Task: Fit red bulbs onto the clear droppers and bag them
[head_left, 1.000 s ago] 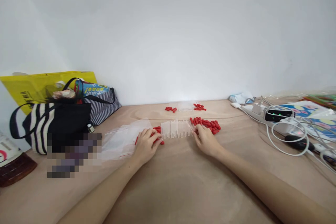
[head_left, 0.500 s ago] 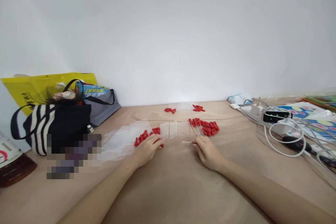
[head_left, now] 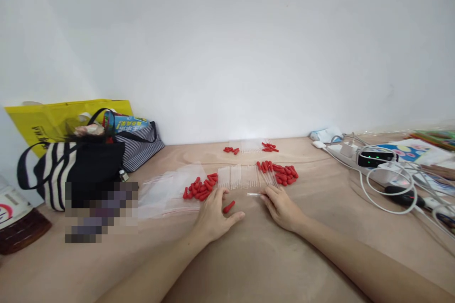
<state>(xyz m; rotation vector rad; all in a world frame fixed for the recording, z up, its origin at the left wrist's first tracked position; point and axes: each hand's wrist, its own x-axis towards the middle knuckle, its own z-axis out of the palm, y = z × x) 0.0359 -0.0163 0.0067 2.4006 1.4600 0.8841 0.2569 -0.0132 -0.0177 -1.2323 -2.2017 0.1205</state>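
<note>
My right hand (head_left: 284, 208) pinches a thin clear glass dropper tube (head_left: 254, 194) that points left, low over the table. My left hand (head_left: 215, 218) is open, thumb and fingers spread around a single red rubber bulb (head_left: 229, 207) lying on the table. Beyond that hand is a pile of red rubber bulbs (head_left: 201, 188). A row of loose glass tubes (head_left: 234, 177) lies between this pile and a group of droppers (head_left: 266, 168) whose red bulbs are fitted on tubes. More red-bulbed pieces (head_left: 284, 173) lie to the right.
Flat clear zip bags (head_left: 170, 189) lie left of the bulbs. A smaller set of tubes (head_left: 251, 146) with red bulbs lies near the wall. Bags (head_left: 88, 165) and a bottle (head_left: 17, 222) stand at left; a power strip (head_left: 346, 151) with white cables sits at right.
My left hand has moved right from the bulb pile and spread its thumb, with one red bulb now apart from the pile. My right hand stays nearly still with the glass tube.
</note>
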